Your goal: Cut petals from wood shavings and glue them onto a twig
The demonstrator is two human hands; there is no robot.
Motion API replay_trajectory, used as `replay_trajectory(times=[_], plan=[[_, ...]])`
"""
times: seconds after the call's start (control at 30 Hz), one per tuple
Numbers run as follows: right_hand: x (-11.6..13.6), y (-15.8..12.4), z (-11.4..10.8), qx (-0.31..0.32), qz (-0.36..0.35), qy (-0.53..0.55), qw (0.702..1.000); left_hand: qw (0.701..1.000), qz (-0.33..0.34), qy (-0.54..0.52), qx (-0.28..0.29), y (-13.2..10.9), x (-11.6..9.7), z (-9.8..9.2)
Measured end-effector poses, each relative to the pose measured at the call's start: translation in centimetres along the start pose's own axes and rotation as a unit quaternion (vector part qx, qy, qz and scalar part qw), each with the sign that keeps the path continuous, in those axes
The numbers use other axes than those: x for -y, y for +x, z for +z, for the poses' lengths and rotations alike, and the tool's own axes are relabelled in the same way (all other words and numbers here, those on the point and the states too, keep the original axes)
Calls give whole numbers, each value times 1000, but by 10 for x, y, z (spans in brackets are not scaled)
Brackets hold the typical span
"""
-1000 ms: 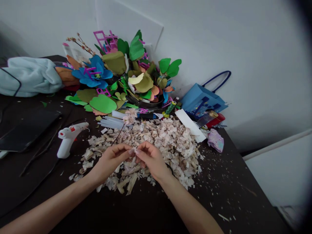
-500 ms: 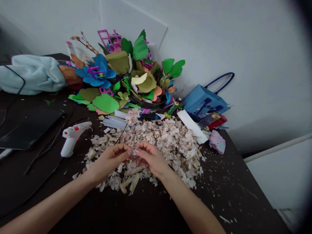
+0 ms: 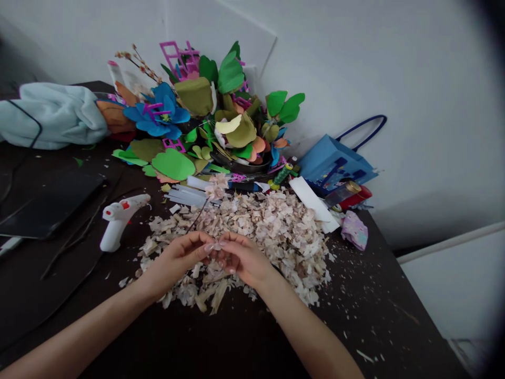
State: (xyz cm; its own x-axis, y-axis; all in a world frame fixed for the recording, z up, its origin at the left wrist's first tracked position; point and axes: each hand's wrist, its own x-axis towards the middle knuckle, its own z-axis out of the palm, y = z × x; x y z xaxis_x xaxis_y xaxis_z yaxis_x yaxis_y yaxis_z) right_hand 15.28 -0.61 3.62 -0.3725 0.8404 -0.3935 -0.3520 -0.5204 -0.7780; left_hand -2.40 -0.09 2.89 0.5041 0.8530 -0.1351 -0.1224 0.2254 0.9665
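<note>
Along the left end of the dark table (image 3: 379, 310), you have a pale blue cloth bundle (image 3: 51, 118) at the back, with a flat black slab (image 3: 47, 202) lying in front of it and thin dark twigs (image 3: 74, 239) beside that. Next comes a white hot glue gun (image 3: 118, 221) with a red mark, lying on its side just clear of the scattered shavings. Behind it rises a heap of paper flowers (image 3: 193, 100) in blue, green, olive and orange, with magenta plastic lattice pieces among them.

Your left hand (image 3: 175, 260) and right hand (image 3: 240, 258) meet over the pile of pale wood shavings (image 3: 276, 231), with the fingers of both narrowly pinched on a pale shaving sliver (image 3: 215, 249), mostly hidden between your fingertips. Just beyond them, a thin dark stem (image 3: 197, 216) rises to a small shaving flower (image 3: 215, 188), near some glue sticks (image 3: 185, 196).

Further right lie a green thread spool (image 3: 282, 175), a white card strip (image 3: 313, 204), a blue paper bag (image 3: 335, 168), a red-and-gold object (image 3: 347, 196) and a crumpled lilac packet (image 3: 354, 230).
</note>
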Motion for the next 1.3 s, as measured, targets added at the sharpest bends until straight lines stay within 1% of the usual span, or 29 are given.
replay_trajectory(times=[0.1,0.2,0.3,0.4,0.63,0.77,0.87,0.97,1.03,1.2,1.3], plan=[[0,0,0,-23,-10,-12,1000,1000,-14,2,-19,-2,-2,1],[0,-1,1,-37,-27,-49,998,999,-11,11,-32,-3,-6,2],[0,-3,4,-48,-57,-100,992,999,-10,31,-32,-3,-10,4],[1,-5,6,-55,-66,-128,988,999,-18,42,-26,-2,-11,4],[1,-5,4,-30,-56,-100,993,997,1,71,-16,-2,-5,-1],[1,-4,3,-21,-15,-55,998,995,34,97,10,-4,-5,-2],[-1,-3,2,-3,18,-14,1000,985,77,151,6,-5,-7,-3],[-2,-3,2,-1,23,-1,1000,970,104,219,-14,-6,-8,-3],[-3,-4,3,-7,13,-14,1000,966,104,234,-25,-6,-7,-3],[-2,-5,6,8,1,-37,999,978,86,189,-14,-7,-1,-7],[-1,-3,6,1,1,-37,999,979,70,186,-43,-10,-2,-14]])
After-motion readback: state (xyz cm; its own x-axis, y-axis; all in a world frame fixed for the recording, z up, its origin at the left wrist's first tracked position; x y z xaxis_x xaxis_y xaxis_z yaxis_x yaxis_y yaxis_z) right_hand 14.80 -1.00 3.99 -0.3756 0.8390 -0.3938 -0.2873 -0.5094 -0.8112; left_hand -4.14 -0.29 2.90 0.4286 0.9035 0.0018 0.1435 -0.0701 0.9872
